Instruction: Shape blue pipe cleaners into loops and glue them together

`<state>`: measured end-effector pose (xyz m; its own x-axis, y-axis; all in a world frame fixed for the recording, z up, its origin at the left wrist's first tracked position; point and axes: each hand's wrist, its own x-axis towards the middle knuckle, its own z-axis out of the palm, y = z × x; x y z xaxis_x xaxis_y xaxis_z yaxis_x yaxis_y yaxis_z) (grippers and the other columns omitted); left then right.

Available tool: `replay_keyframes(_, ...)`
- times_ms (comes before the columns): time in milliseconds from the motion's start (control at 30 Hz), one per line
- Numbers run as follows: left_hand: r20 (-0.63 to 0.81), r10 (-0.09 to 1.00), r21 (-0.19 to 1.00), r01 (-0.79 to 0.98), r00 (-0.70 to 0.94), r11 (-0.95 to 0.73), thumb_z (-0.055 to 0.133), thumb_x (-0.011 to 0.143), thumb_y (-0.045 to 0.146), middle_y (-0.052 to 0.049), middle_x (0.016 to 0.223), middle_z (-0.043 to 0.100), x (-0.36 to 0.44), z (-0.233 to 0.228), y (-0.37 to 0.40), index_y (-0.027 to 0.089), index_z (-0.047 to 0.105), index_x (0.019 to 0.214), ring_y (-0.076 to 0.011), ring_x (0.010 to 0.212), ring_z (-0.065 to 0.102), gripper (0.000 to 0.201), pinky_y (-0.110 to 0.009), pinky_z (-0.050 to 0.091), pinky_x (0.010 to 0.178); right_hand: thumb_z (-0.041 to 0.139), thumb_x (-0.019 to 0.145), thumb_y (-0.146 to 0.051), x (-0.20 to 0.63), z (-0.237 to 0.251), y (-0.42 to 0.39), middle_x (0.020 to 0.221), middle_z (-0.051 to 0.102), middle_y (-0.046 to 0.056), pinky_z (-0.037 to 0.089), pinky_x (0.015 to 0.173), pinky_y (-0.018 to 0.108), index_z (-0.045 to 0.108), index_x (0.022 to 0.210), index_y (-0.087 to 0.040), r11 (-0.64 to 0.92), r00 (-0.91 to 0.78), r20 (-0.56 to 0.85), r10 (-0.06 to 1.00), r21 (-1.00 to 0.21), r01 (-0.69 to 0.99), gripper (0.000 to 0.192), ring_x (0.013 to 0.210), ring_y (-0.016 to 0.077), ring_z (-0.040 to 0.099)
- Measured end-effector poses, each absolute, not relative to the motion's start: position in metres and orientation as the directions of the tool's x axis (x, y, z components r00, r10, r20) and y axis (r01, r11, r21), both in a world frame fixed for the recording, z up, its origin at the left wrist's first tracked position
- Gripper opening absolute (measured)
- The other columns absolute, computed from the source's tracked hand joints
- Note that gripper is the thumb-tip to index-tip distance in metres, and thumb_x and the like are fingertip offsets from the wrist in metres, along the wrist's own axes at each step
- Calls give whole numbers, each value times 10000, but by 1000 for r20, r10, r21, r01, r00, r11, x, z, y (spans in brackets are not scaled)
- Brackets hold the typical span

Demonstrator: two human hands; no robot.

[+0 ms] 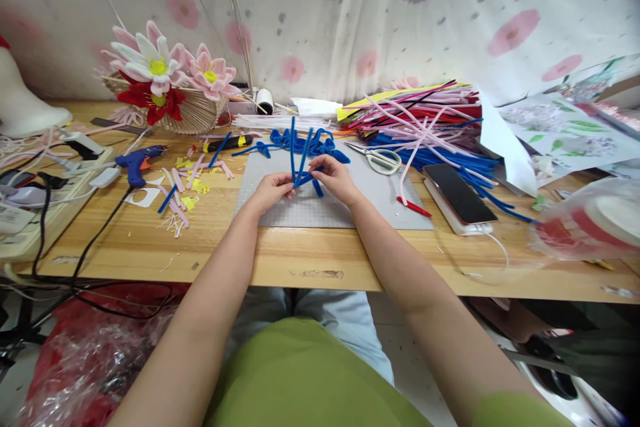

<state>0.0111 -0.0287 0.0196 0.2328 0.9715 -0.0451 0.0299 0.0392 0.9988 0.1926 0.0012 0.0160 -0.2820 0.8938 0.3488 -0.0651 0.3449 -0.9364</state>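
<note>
Several blue pipe cleaners (302,159) are held between my two hands above a grey cutting mat (280,215); two of them stick up. My left hand (276,191) pinches them from the left, near where they cross. From the right, my right hand (331,177) has its fingers closed on the same blue pieces. A short blue end points down between the hands. Just behind, twisted blue pipe cleaner shapes (300,142) lie along the mat's far edge. Scissors (377,159) with pale handles rest on the mat to the right of my right hand.
A blue glue gun (134,163), pink and yellow scraps (187,190) and a power strip (50,207) lie left. Pipe cleaner flowers (160,73) stand at the back left. To the right are bundled pipe cleaners (415,120), a red pen (414,207), a phone (460,192) and a bagged cup (590,220).
</note>
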Motion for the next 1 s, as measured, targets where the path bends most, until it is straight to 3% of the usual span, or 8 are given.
replay_keyframes(200,-75,973,996,53,216,65,636,698,194,20,584,593,15,16,-27,114,689,890,-55,487,503,215,-215,450,540,603,667,-210,189,16,0,762,562,-21,469,726,283,560,831,-205,366,-288,362,887,-930,-42,169,727,115,549)
replay_keyframes(600,-173,977,979,-91,121,185,544,726,54,1,600,598,24,22,-30,94,668,841,-43,462,490,173,-185,437,486,626,678,-266,185,14,1,775,560,-19,486,725,286,493,799,-222,393,-142,411,901,-909,-141,185,739,121,558)
replay_keyframes(867,-180,974,982,-39,137,187,444,615,-23,20,588,573,24,21,-29,108,678,856,-59,460,487,361,-204,439,501,533,720,-217,181,11,-3,805,584,6,473,738,306,527,809,-203,499,-252,452,855,-851,166,90,753,139,562)
replay_keyframes(1000,-65,987,995,83,146,53,508,700,116,14,565,568,22,13,-27,116,682,935,-83,458,483,292,-226,425,501,488,707,-162,181,13,-7,833,598,20,474,746,315,551,816,-194,501,-252,440,862,-813,296,129,764,147,566)
